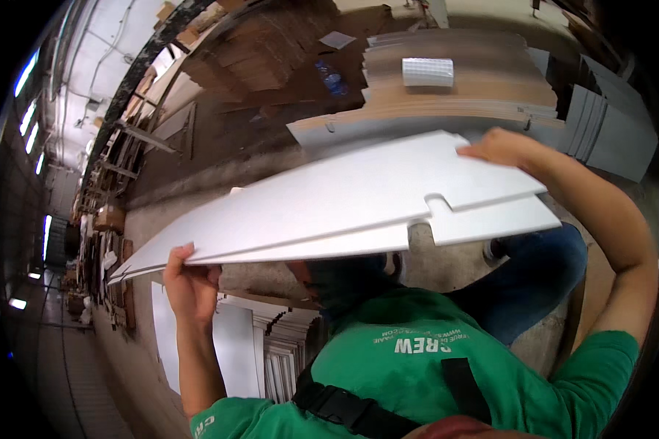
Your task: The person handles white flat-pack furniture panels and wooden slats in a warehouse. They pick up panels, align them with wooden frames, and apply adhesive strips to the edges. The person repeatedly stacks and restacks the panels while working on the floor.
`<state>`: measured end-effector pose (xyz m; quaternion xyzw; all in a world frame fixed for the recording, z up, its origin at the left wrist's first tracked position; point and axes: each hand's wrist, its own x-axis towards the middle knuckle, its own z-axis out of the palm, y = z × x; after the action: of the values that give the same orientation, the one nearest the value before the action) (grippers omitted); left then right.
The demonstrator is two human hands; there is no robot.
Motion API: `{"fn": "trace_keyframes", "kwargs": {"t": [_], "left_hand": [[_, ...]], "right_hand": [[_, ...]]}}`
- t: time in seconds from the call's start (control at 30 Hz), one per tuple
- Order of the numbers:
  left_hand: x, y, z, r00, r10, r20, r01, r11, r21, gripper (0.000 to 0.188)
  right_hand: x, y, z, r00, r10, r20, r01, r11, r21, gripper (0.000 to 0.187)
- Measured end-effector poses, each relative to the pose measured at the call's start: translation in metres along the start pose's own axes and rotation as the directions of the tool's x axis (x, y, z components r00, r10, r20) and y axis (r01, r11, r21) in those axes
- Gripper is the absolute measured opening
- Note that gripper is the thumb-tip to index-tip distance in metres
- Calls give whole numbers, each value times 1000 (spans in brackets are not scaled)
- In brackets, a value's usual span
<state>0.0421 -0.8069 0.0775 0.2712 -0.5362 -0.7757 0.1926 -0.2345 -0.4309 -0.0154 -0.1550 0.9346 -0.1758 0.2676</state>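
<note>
Two thin white notched panels [329, 197] lie one on the other across the front of my body, tilted and slightly out of line with each other. My left hand [190, 282] is closed on their near edge toward the left, thumb on top and fingers underneath. At the far right corner, my right hand [509, 152] grips the panels, its fingers over the edge. Cut-outs show along the near edge on the right side. Whether both sheets are pinched by my right hand is hard to see.
Beyond the panels lies a broad stack of brown and white sheets [461, 73] with a white roll [427, 72] on top. Grey-white panels [622, 124] lean at the right. More white boards [234, 340] stand low by my left forearm. A blue plastic bottle [332, 78] lies farther off.
</note>
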Motion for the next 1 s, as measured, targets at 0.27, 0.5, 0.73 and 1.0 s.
{"fn": "trace_keyframes", "kwargs": {"t": [0.27,0.5,0.73,1.0], "left_hand": [[60,-82,80,916,-324,236,332,943,4,32],[119,-183,163,832,-511,217,513,857,53,23],[124,-248,212,790,-592,162,590,805,60,22],[135,-308,236,765,-603,224,586,797,146,36]], "right_hand": [[-18,114,8,957,191,219,-237,950,204,51],[3,202,1,810,453,374,-559,790,254,46],[-1,282,21,715,533,452,-683,671,289,34],[2,374,58,907,322,272,-397,434,809,37]]}}
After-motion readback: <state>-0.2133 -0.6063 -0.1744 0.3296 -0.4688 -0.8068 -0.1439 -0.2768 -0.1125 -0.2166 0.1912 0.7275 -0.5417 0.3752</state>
